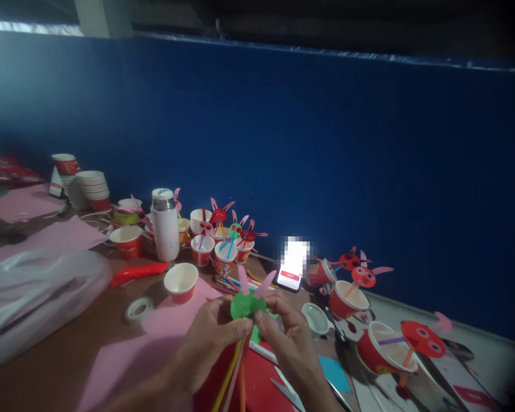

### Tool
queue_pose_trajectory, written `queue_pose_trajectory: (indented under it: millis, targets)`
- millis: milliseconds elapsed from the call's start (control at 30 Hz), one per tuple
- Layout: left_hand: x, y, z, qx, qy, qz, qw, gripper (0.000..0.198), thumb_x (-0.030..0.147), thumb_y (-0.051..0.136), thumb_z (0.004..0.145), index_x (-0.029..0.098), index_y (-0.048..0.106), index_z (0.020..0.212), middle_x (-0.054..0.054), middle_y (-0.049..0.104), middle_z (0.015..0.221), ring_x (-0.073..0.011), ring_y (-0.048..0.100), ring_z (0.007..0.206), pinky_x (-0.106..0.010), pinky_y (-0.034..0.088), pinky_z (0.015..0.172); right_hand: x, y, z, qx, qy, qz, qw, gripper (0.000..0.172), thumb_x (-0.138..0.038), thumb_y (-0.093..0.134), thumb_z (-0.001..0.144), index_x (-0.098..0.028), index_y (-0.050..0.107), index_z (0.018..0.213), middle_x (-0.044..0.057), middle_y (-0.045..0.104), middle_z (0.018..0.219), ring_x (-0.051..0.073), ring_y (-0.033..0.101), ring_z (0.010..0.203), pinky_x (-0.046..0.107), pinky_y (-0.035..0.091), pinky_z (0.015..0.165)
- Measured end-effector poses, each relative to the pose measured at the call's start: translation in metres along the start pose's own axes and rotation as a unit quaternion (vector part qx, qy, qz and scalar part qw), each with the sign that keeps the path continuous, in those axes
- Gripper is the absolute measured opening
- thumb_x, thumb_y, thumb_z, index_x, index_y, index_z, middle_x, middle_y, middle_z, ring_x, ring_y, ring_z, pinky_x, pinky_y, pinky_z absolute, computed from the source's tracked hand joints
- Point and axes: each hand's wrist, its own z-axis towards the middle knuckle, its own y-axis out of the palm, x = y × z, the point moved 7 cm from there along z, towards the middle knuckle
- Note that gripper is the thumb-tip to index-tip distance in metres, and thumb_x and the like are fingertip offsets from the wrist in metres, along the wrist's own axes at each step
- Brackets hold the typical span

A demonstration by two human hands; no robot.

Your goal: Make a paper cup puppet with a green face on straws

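Both my hands meet low in the middle of the view, above pink and red paper sheets. My left hand (210,340) and my right hand (285,337) pinch a green paper disc (246,305) with two pink paper ears on top. Several thin straws (234,372), yellow and orange, hang down from the disc between my hands. A single red paper cup (181,282) stands just beyond my left hand, and a roll of clear tape (138,309) lies to its left.
Red cups with paper animal faces on straws cluster at the back (223,237) and on the right (384,346). A white bottle (165,224), a lit phone (292,264), stacked cups (92,189), a red cutter (139,272), scissors (289,395) and a clear plastic bag (30,292) lie around. A blue wall (326,160) runs behind.
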Motion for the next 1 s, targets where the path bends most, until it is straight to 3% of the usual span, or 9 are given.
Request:
queue_pose_trajectory:
  millis: [133,333,500,700,900,1000]
  targets:
    - [0.005,0.003,-0.001,-0.019,-0.012,-0.001,1.0,0.025,0.022,0.068,0.071,0.013,0.066,0.094,-0.008,0.067,0.084,-0.0195,0.061,0.077,-0.033,0.046,0.076,0.002,0.001,0.002,0.007,0.037,0.013,0.999,0.017,-0.031,0.054,0.083,-0.018,0.059,0.072,0.001,0.061,0.075,0.016,0.056,0.073,0.026,0.046,0.068]
    - [0.025,-0.012,-0.004,0.042,0.04,-0.03,0.998,0.014,0.028,0.061,0.074,0.014,0.064,0.072,-0.001,0.059,0.067,-0.0117,0.052,0.062,-0.023,0.043,0.063,0.002,0.0,0.001,0.025,0.051,0.027,0.998,0.024,-0.039,0.053,0.083,-0.018,0.061,0.075,0.002,0.062,0.071,0.015,0.055,0.067,0.021,0.043,0.054]
    - [0.027,-0.01,-0.003,0.041,0.04,0.04,0.998,0.019,0.029,0.065,0.069,0.014,0.065,0.079,-0.003,0.064,0.071,-0.0146,0.056,0.068,-0.025,0.044,0.066,-0.001,0.003,0.0,0.025,0.064,0.043,0.997,0.022,-0.038,0.056,0.081,-0.018,0.06,0.073,0.001,0.06,0.069,0.014,0.053,0.064,0.02,0.042,0.051]
    - [0.016,-0.018,0.003,0.084,0.004,0.136,0.987,0.018,0.027,0.067,0.065,0.012,0.065,0.075,-0.004,0.066,0.069,-0.0164,0.058,0.067,-0.027,0.045,0.067,-0.003,0.002,-0.001,0.034,0.048,0.02,0.998,0.022,-0.035,0.058,0.08,-0.017,0.06,0.068,-0.001,0.058,0.064,0.014,0.053,0.066,0.024,0.044,0.063]
    - [0.019,-0.022,0.005,0.105,0.018,0.155,0.982,0.02,0.029,0.067,0.065,0.012,0.067,0.076,-0.004,0.063,0.065,-0.0177,0.058,0.066,-0.03,0.046,0.068,0.006,0.001,0.0,0.011,0.072,0.136,0.988,0.031,-0.046,0.055,0.082,-0.021,0.062,0.1,0.004,0.065,0.095,0.02,0.059,0.091,0.03,0.048,0.077]
    - [0.021,-0.021,0.005,0.105,0.024,0.158,0.982,0.02,0.028,0.066,0.067,0.012,0.068,0.078,-0.004,0.064,0.067,-0.0176,0.058,0.067,-0.03,0.045,0.068,0.007,-0.003,0.002,0.025,0.071,0.124,0.989,0.034,-0.049,0.054,0.081,-0.022,0.063,0.1,0.005,0.065,0.101,0.022,0.058,0.097,0.035,0.045,0.086]
